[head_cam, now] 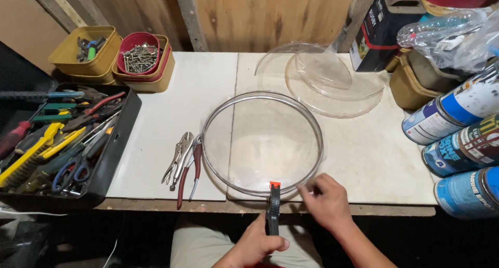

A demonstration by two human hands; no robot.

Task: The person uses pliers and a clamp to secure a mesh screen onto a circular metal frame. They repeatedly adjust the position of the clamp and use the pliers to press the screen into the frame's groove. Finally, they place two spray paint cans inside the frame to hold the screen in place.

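Head view shows a black spring clamp (273, 208) with orange tips biting the near rim of a clear round dish (262, 143) lying flat on the white bench (171, 117). The left hand (254, 244) grips the clamp's handles; the right hand (325, 200), fingers curled, touches the rim beside it. Locking pliers (179, 156) lie just left, a black tool tray (112, 159) farther out.

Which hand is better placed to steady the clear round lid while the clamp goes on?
Probably the right hand: its fingers already rest at the near rim of the clear round lid, beside the clamp. The left hand is busy squeezing the clamp's handle.
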